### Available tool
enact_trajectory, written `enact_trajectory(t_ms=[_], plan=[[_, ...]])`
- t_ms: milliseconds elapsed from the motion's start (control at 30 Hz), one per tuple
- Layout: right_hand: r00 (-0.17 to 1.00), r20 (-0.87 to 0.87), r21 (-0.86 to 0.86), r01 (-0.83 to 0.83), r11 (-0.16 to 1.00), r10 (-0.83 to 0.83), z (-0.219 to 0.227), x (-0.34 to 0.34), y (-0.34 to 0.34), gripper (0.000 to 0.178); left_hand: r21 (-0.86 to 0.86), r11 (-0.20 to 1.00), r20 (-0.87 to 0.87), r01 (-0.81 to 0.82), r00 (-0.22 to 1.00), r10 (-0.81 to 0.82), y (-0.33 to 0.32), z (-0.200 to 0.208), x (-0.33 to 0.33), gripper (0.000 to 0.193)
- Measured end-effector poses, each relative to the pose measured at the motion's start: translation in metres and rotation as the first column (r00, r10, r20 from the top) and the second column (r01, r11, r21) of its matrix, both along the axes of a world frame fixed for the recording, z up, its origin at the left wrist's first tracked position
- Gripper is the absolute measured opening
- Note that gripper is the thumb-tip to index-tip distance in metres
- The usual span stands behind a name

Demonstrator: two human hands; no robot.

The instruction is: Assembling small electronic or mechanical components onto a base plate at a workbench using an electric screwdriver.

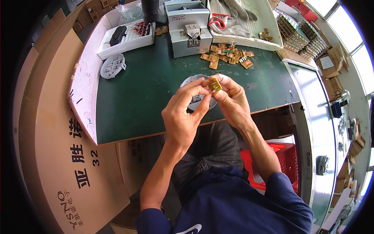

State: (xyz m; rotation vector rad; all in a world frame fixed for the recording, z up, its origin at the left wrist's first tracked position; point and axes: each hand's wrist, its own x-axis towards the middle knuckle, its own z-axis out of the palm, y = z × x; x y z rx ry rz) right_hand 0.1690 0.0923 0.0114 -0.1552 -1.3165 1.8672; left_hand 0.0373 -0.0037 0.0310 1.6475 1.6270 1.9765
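In front of me, above the table, my right hand (235, 103) pinches a small yellow-brown circuit board (214, 85) between thumb and fingers. My left hand (181, 111) meets it from the other side, thumb and index finger closed at the board's lower left edge. A tiny red bit shows at those fingertips, too small to name. Below both hands a round light-grey housing (184, 83) lies on the table, partly covered by them; dark parts show inside it.
A green table (136, 105) carries a grey machine (191, 29) at the back. Loose circuit boards (230, 54) lie beside it. Another round grey part (113, 65) sits left, near a white foam tray (132, 39) with red-wired parts. Gloves (231, 19) rest in a white bin (249, 41).
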Motion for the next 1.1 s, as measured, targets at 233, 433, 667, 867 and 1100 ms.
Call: enact_trajectory(t_ms=[233,433,667,867,1100], plan=[[0.94,0.31,0.182,0.087,0.979,-0.141,0.024,0.008,0.014,0.034,-0.148,0.989,-0.054,0.019,0.998,-0.027,-0.003,-0.005,-0.016,0.054],[0.66,0.388,0.869,-0.031,0.493,-0.644,0.026,-0.006,0.04,0.03,-0.243,0.966,-0.392,-0.092,0.92,-0.011,0.012,-0.027,-0.029,0.106],[0.713,0.344,0.915,-0.109,0.388,-0.611,0.022,-0.022,0.046,0.031,-0.378,0.923,-0.329,-0.07,0.942,-0.063,0.016,-0.033,-0.026,0.115],[0.635,0.416,0.904,-0.211,0.372,-0.652,0.028,-0.026,0.044,0.032,-0.399,0.916,-0.284,-0.038,0.955,-0.084,0.013,-0.029,-0.029,0.114],[0.612,0.482,0.868,-0.238,0.435,-0.627,0.033,-0.011,0.039,0.036,-0.396,0.918,-0.268,-0.027,0.959,-0.088,0.012,-0.033,-0.027,0.109]])
